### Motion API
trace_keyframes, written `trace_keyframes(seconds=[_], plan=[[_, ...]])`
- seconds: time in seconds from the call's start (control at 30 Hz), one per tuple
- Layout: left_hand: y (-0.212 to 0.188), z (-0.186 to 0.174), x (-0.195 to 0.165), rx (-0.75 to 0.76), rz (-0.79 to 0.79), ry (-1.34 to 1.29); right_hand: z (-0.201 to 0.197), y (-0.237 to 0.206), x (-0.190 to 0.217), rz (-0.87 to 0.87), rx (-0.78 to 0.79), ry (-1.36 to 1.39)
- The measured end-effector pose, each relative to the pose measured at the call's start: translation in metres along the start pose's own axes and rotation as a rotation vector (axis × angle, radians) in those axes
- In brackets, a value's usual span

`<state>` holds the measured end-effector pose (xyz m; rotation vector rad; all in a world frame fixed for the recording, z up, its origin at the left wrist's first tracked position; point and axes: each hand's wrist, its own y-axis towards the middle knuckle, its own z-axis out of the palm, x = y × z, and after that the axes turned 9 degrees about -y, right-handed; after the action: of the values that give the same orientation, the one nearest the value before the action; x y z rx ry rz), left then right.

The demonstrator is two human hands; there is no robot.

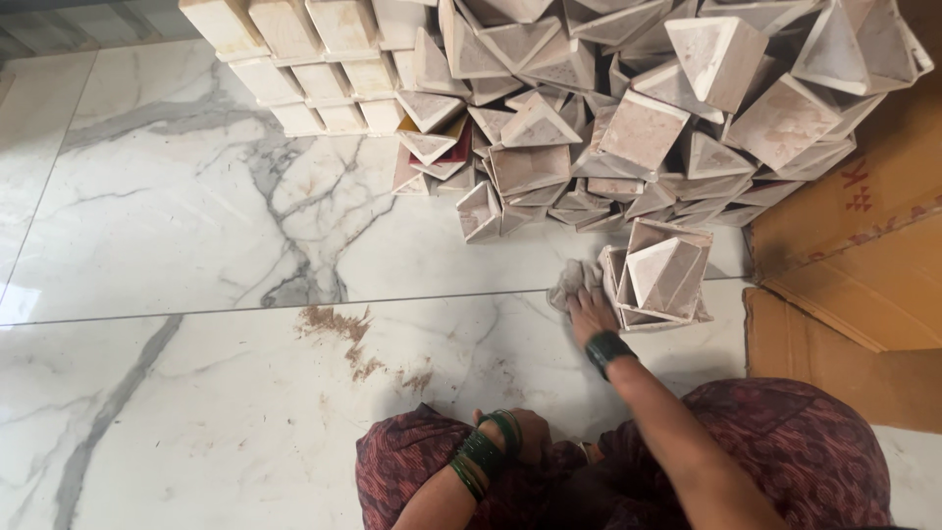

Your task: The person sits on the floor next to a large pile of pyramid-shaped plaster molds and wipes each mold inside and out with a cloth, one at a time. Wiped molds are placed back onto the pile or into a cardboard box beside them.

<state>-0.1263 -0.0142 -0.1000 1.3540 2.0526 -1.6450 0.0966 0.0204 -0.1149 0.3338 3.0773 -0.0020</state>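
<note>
Right hand: the right hand (590, 309) is reaching forward with the arm stretched out and is lying flat on a grey cloth (573, 279), palm down; the fingers are lying together and pressing the cloth to the floor, just beside a pale pyramid-shaped piece (662, 276).
Cloth: it is lying crumpled on the marble floor (196, 226), touching the left side of that piece, probably so the hand can be rubbing close along its edge.
Pyramid piece: it is sitting apart from the pile, nearest to the person, on about 2 or 3 similar pieces stacked under it.
Pile: many more such pieces (608, 108) are lying heaped behind, some in neat rows at the left, some tumbled.
Left hand: the left hand (520, 432) is resting near the lap with green bangles on the wrist; the fingers are curled in, but I cannot tell if they are holding something.
Floor mark: a brown smear (358, 339) is lying left of the hands.
Cardboard: brown sheets (863, 255) are lying at the right.
</note>
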Motion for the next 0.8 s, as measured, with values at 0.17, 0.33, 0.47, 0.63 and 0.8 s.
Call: trace_keyframes(seconds=[0.17,0.33,0.47,0.63,0.8], plan=[[0.030,0.019,0.015,-0.048,0.186,0.087,0.014,-0.058,0.014,-0.071,0.433,0.075],[0.060,0.048,0.013,-0.041,0.451,0.039,0.021,-0.090,0.060,-0.238,0.406,0.254],[0.068,0.059,0.000,0.030,0.462,0.111,0.015,-0.051,0.117,-0.134,0.492,0.506],[0.071,0.060,-0.010,0.089,0.462,0.157,-0.003,0.006,0.191,-0.298,0.302,0.903],[0.082,0.058,-0.017,0.139,0.477,0.187,-0.010,0.044,0.151,-0.126,0.049,1.009]])
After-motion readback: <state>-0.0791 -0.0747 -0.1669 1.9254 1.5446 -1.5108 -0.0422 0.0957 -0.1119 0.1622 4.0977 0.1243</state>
